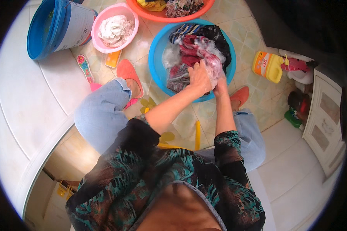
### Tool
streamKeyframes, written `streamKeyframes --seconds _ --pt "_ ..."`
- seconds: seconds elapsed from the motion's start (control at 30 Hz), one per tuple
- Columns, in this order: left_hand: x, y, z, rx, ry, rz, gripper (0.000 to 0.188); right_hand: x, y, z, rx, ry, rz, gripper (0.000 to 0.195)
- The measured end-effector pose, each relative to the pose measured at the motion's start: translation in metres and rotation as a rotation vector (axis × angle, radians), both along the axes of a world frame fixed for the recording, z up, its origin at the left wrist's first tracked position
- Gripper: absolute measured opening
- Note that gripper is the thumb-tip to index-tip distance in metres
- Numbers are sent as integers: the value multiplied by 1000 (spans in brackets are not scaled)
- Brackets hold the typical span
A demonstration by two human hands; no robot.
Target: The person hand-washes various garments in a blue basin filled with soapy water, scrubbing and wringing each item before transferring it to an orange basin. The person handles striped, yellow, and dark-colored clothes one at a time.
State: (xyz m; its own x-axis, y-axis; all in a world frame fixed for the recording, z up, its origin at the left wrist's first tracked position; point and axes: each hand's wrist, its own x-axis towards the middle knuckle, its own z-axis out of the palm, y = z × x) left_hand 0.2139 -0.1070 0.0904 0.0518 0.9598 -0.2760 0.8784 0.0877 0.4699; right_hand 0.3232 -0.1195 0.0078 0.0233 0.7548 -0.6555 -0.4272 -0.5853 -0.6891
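Note:
A round blue plastic basin (153, 72) stands on the floor between my feet, full of wet clothes and suds. My left hand (201, 75) grips a soapy red and white garment (213, 64) over the near side of the basin. Close beside it, my right hand (220, 84) holds the same garment, its fingers mostly hidden by foam and cloth. More of the red fabric (188, 47) trails towards the basin's far side. Around it lie a striped cloth (181, 33), a black garment (224, 43) and a grey patterned cloth (177, 82).
Beyond stand an orange-red basin (176, 19) of clothes and a pink basin (94, 37) holding white cloth (115, 29). At left are a blue bucket (73, 29) and a scrubbing brush (84, 68). A yellow detergent jug (267, 67) and a white cabinet (324, 124) are at right.

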Motion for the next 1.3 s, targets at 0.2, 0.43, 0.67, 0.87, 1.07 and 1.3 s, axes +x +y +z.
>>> streamKeyframes --seconds 0.2,0.43,0.67,0.87,1.07,1.3 --pt "-19 -36 -21 -191 -241 -91 44 -6 26 52 575 -728 462 58" --pt "-67 -59 -19 167 -88 156 56 -21 34 11 378 -1268 853 46" --pt "-122 -47 -39 -160 -608 532 35 -25 39 49 -152 -455 84 33" --pt "-127 -1 -1 86 -730 264 43 7 6 51 -58 231 -227 51" --pt "-89 -2 -33 183 -417 -77 59 7 3 52 60 -1155 406 48" --pt "-95 -5 -52 -83 -46 176 70 -69 42 20 826 -1549 1318 56"
